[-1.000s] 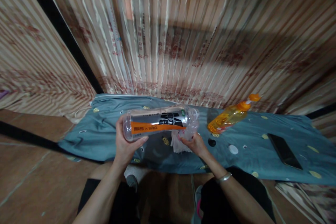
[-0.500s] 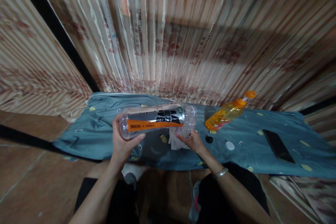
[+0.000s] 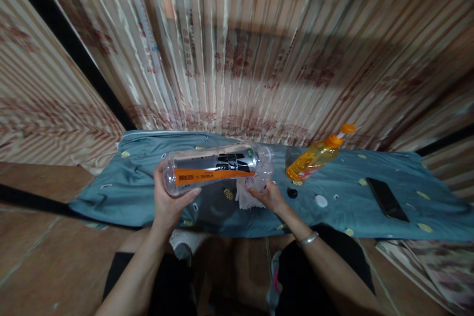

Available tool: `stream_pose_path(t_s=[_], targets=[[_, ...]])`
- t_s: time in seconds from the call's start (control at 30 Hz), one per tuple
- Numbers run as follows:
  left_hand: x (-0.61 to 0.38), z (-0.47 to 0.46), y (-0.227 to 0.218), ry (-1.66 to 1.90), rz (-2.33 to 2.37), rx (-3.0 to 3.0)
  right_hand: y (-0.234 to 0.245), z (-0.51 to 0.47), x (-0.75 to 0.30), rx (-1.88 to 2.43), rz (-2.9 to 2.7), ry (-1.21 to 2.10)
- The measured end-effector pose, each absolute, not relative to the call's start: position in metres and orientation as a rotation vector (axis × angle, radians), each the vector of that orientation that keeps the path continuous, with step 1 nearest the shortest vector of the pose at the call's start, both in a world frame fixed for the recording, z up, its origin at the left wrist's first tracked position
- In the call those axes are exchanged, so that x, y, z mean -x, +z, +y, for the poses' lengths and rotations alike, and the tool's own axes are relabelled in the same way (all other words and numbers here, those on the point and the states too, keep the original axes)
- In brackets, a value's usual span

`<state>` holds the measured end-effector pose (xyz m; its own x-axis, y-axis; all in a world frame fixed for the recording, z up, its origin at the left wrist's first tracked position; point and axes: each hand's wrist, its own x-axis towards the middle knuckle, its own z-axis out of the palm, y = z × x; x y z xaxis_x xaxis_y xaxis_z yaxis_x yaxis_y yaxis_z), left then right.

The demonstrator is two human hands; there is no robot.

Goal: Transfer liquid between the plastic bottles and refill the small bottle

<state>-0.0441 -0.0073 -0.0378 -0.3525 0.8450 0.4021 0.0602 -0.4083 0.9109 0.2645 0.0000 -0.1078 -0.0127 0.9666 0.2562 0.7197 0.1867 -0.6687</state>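
A large clear plastic bottle [image 3: 211,168] with an orange and black label lies sideways in the air, its neck to the right. My left hand [image 3: 172,197] is wrapped round its base, thumb along the near side. At the neck end, my right hand [image 3: 272,196] is closed on a thin, crumpled white cloth [image 3: 249,198], pressed against the underside of the bottle's shoulder. Some of those fingertips are hidden by cloth and bottle. No cap shows on the bottle's mouth.
A yellow dish-soap bottle [image 3: 314,160] with an orange top leans at the back. A black cap [image 3: 292,192], a white round lid [image 3: 321,201] and a phone [image 3: 387,199] lie on the teal cloth-covered bench [image 3: 148,163]. A striped curtain [image 3: 240,59] hangs behind it.
The whole view has shifted slightly. Both hands keep nearly the same hold on the bottle and the white cloth.
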Motion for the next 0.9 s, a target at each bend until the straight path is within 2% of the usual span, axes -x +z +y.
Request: stream_pose_path(t_s=[0.9], targets=[[0.044,-0.0093,-0.0345,1.792,1.254,-1.31,-0.1101,0.0003,-0.2653,1.638,-1.683,0.543]])
